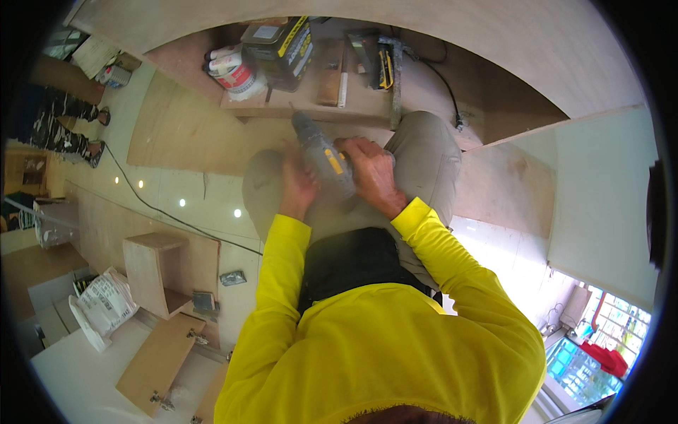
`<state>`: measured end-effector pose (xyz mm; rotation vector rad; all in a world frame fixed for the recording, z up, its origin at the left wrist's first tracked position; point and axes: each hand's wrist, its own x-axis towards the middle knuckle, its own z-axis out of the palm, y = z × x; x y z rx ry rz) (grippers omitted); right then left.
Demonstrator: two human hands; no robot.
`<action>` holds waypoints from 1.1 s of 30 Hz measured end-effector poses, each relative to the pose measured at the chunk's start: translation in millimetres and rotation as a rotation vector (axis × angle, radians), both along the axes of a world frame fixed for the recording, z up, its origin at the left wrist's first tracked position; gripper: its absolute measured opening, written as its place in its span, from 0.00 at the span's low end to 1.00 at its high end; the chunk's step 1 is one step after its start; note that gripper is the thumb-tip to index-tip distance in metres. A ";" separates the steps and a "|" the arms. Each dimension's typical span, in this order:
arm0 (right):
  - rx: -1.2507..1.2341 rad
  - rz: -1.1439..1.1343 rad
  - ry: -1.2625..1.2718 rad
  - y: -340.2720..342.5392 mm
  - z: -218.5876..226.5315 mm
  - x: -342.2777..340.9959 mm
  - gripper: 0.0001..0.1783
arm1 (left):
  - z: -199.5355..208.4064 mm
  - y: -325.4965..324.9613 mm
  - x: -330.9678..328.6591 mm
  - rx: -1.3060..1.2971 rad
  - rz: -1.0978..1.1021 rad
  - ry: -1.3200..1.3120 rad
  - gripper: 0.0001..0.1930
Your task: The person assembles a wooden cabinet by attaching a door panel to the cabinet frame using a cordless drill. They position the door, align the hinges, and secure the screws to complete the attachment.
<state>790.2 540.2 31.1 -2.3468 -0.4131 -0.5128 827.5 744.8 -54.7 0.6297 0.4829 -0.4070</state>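
A grey and yellow cordless drill (326, 159) is held over my lap, its chuck and thin bit pointing away and up to the left. My right hand (373, 173) is closed on the drill from the right side, fingers curled round it. My left hand (299, 182) is close against the drill's left side, smeared by motion, so its fingers cannot be made out. Beyond the drill, a wooden cabinet shelf (265, 106) holds a red and white tub (236, 76), a dark metal tin (279, 53), a wooden strip (332, 71) and a hammer (395, 85).
A black cable (152, 207) crosses the tiled floor at left. Nearby are an open wooden box (152, 275), a hinged panel (159, 364) and a white sack (104, 305). Another person's legs (56, 120) are at far left. A plug (459, 121) hangs off the shelf.
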 end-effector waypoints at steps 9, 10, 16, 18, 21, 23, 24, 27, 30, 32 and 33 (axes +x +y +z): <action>-0.334 0.007 0.004 9.7 -22.4 -3.7 0.33 | 16.0 1.2 -19.7 0.129 -0.181 -0.110 0.26; -0.354 0.018 0.008 8.7 -23.2 -5.0 0.33 | 15.4 0.2 -19.8 0.139 -0.195 -0.086 0.22; -0.356 0.101 -0.021 9.9 -29.5 -4.2 0.33 | 10.6 -5.0 -32.7 0.106 -0.105 -0.026 0.16; -0.359 0.132 -0.016 9.9 -29.8 -1.3 0.33 | 6.4 -3.9 -31.8 0.085 -0.065 -0.029 0.16; -0.372 0.140 -0.006 9.8 -22.3 -1.4 0.34 | 7.6 0.2 -31.4 0.065 -0.049 -0.046 0.17; -0.367 0.121 -0.012 7.2 -19.4 -2.8 0.35 | 9.7 -1.8 -31.2 0.074 -0.040 -0.048 0.17; -0.349 0.120 -0.022 6.7 -18.9 -2.6 0.36 | 11.1 -2.5 -31.3 0.088 -0.020 -0.051 0.17; -0.329 0.093 -0.030 5.8 -17.6 -4.5 0.36 | 20.7 -10.0 -33.9 0.105 0.000 -0.041 0.16; -0.344 0.065 -0.018 2.6 -16.9 -6.5 0.36 | 20.2 -10.4 -32.0 0.106 -0.016 -0.020 0.16; -0.344 0.064 -0.024 3.9 -16.0 -5.1 0.36 | 19.2 -8.2 -30.0 0.117 -0.013 -0.034 0.16; -0.336 0.062 -0.025 2.8 -16.2 -4.7 0.36 | 18.0 -8.4 -30.4 0.118 -0.014 -0.040 0.16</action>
